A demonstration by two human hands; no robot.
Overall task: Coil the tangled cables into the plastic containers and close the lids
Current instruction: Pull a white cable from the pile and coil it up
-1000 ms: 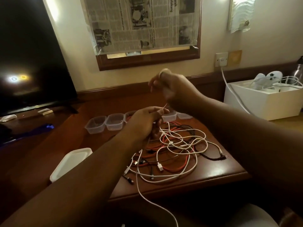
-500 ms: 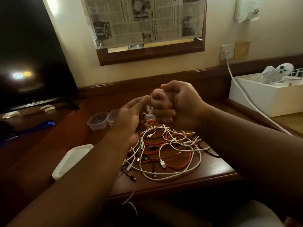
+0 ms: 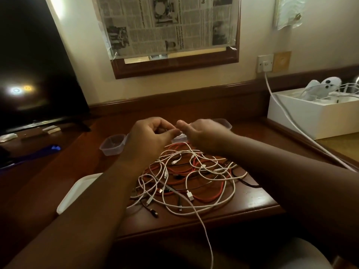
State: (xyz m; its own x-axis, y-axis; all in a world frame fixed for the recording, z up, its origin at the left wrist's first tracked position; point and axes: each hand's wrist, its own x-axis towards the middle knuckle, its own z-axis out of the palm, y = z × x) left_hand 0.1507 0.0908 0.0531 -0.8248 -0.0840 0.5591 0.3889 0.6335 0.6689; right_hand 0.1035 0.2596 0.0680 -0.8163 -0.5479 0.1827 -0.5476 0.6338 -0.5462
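A tangle of white, red and black cables [image 3: 194, 179] lies on the wooden desk [image 3: 252, 202]. One white cable [image 3: 206, 237] trails off the front edge toward me. My left hand [image 3: 149, 138] and my right hand [image 3: 202, 136] hover close together just behind the pile, thumbs nearly touching, both pinching a thin white cable between them. Small clear plastic containers stand in a row behind the hands: one [image 3: 112, 143] at the left, another [image 3: 223, 123] at the right, the rest hidden by my hands. A white lid [image 3: 77, 191] lies at the left, partly under my forearm.
A dark TV screen [image 3: 35, 74] stands at the left. A white box [image 3: 318, 117] with white devices and cords sits at the right, and a thick white cord [image 3: 291, 121] runs from the wall socket [image 3: 265, 64] past it. A newspaper-covered frame hangs above.
Both hands have come down from raised positions to just above the back of the pile. The right fist has loosened. The cable hanging off the front edge has shifted right.
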